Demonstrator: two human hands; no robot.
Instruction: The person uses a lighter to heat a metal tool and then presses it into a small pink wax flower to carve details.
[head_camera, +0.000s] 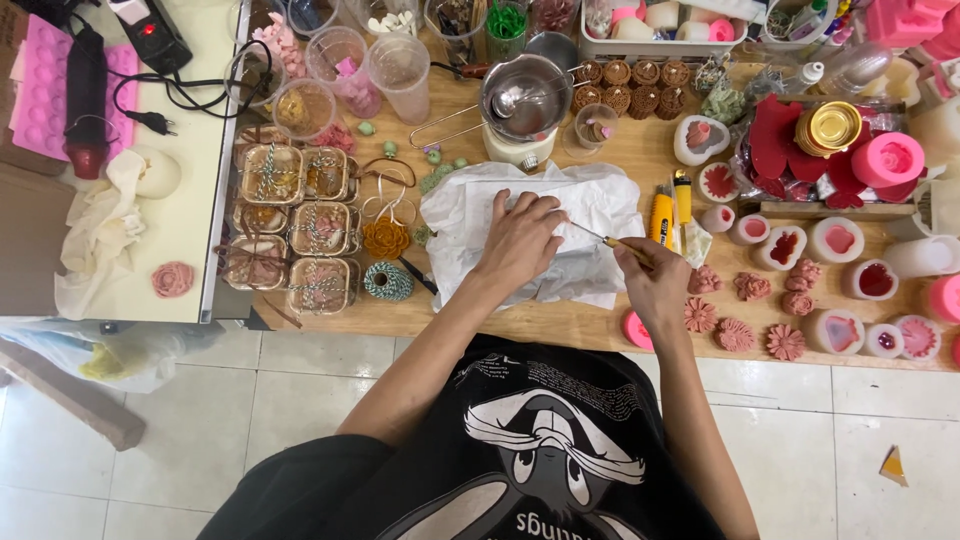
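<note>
**Two hands on crumpled white paper**

Two hands work at the middle of the wooden table (560, 325). The left hand (520, 240) lies flat on the crumpled white paper (470, 215), fingers together and pressed down on it. The right hand (655, 280) sits just right of the paper's edge, its fingers pinched around a thin tool (600, 238) with a wooden handle. The tool's long axis slants up and leftward, its metal tip reaching toward the left hand. Pink flower-shaped pieces (735, 335) lie near the right hand.
</note>
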